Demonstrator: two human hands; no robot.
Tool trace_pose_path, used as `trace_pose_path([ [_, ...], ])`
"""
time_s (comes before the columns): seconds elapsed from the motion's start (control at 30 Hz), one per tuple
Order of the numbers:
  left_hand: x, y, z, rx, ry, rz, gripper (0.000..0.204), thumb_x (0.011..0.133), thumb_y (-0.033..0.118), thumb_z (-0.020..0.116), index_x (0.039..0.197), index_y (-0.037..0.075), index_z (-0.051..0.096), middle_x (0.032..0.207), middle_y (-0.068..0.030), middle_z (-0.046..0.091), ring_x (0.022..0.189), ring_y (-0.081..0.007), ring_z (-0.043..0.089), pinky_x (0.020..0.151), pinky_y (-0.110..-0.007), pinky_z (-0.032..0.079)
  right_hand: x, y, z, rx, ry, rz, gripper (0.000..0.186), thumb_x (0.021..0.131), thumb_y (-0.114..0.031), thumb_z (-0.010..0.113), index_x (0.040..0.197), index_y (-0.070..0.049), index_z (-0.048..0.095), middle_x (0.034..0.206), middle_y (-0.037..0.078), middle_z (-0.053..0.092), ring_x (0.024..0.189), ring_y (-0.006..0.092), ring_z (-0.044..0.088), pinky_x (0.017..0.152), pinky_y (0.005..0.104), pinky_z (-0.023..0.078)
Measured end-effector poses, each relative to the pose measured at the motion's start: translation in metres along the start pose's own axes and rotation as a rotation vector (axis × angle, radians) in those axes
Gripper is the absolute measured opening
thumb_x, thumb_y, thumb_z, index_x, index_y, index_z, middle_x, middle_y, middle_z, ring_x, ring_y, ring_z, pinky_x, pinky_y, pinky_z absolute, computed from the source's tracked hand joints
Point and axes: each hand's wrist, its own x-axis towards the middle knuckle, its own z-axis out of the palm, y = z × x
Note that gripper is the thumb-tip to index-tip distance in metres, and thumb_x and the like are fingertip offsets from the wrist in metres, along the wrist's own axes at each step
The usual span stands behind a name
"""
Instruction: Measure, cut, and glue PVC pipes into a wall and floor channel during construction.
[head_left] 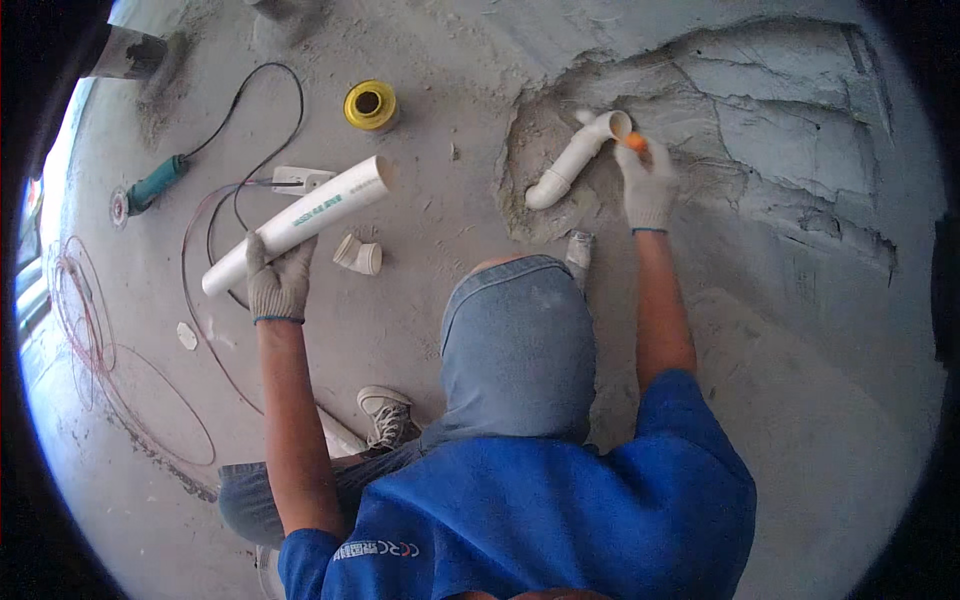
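My left hand (279, 284), in a pale knitted glove, is wrapped round a long white plastic pipe (330, 206). The pipe slants up to the right, its far end showing an open mouth. At the right, my gloved right hand (649, 188) pinches a small orange cap-like piece (636, 142); whatever extends below it is hidden. This hand is right beside the open mouth of a white elbow pipe (578, 163), which lies in a broken-out hollow in the floor. Between the hands stands an open yellow tin (371, 106) with a dark round opening.
A short white pipe fitting (358, 254) lies near the left hand. Farther left are a green angle grinder (155, 185), a white power strip (303, 181) and coiled reddish cable (90, 320). The chipped hollow's rough edge (800, 120) runs along the right. My knee (520, 340) is between my arms.
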Motion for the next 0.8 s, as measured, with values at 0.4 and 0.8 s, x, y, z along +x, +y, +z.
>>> trace_pose_path([
  [0.4, -0.008, -0.013, 0.019, 0.049, 0.024, 0.059, 0.057, 0.100, 0.024, 0.069, 0.141, -0.004, 0.041, 0.149, -0.0282, 0.047, 0.141, -0.0480, 0.043, 0.118, -0.070, 0.035, 0.053, 0.053, -0.004, -0.861, -0.054, -0.227, 0.046, 0.088, -0.039, 0.074, 0.118, -0.006, 0.065, 0.109, 0.023, 0.068, 0.099, 0.0413, 0.069, 0.083, 0.0516, 0.055],
  [0.8, -0.003, -0.009, 0.011, 0.044, 0.017, 0.034, 0.054, 0.101, 0.024, 0.068, 0.140, -0.003, 0.042, 0.147, -0.0279, 0.048, 0.140, -0.0477, 0.044, 0.118, -0.070, 0.035, 0.063, 0.058, 0.002, -0.908, -0.113, -0.038, 0.051, 0.087, -0.047, 0.073, 0.120, -0.007, 0.069, 0.110, 0.025, 0.072, 0.103, 0.0422, 0.069, 0.088, 0.0511, 0.055],
])
